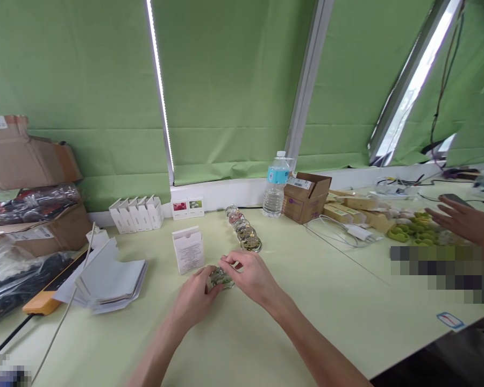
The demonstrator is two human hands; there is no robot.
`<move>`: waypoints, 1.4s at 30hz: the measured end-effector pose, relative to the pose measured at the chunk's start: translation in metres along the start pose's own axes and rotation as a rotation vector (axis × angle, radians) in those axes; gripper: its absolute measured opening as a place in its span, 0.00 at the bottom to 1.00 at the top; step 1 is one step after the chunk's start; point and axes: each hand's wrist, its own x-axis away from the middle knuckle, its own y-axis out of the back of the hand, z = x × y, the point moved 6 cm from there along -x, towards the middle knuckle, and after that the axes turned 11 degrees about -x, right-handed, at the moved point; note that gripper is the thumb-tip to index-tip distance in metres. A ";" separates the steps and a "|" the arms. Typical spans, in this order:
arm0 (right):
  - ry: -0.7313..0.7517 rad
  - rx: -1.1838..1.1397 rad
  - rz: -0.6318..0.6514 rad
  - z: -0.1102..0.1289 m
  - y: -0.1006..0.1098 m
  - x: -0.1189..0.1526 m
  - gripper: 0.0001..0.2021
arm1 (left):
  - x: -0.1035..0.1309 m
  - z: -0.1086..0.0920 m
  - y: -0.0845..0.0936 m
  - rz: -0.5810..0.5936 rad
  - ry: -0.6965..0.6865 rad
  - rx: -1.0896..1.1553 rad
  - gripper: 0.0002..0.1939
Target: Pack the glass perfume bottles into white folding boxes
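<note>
A small clear, shiny round item (221, 277) lies between my hands over the table. My left hand (197, 294) is closed round its left side, thumb at the lower edge. The fingers of my right hand (248, 274) pinch at its top right. Just behind my left hand stands an upright white box (189, 250) with printed text and an open top. Beyond my right hand a row of round metallic-rimmed items (244, 230) runs back toward the wall. Two small picture cards or boxes (187, 208) lean against the wall.
Several white boxes (136, 214) stand at the back left, near a paper stack (113, 277). A water bottle (275, 188) and a cardboard box (306, 198) stand behind. Another person's hand (460, 220) is over green items (415, 230) at right.
</note>
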 end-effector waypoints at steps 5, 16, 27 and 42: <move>0.004 0.012 -0.010 0.002 0.000 0.003 0.12 | 0.000 0.001 -0.001 -0.001 0.002 0.002 0.16; -0.193 0.107 0.075 -0.012 0.002 0.010 0.19 | 0.005 0.000 0.011 0.012 0.011 0.105 0.21; -0.165 0.174 0.186 -0.022 -0.008 0.012 0.10 | 0.014 0.030 0.088 -0.669 0.147 -0.005 0.14; -0.166 0.226 0.196 -0.028 -0.011 0.014 0.05 | -0.001 0.057 0.074 -0.530 -0.017 0.052 0.13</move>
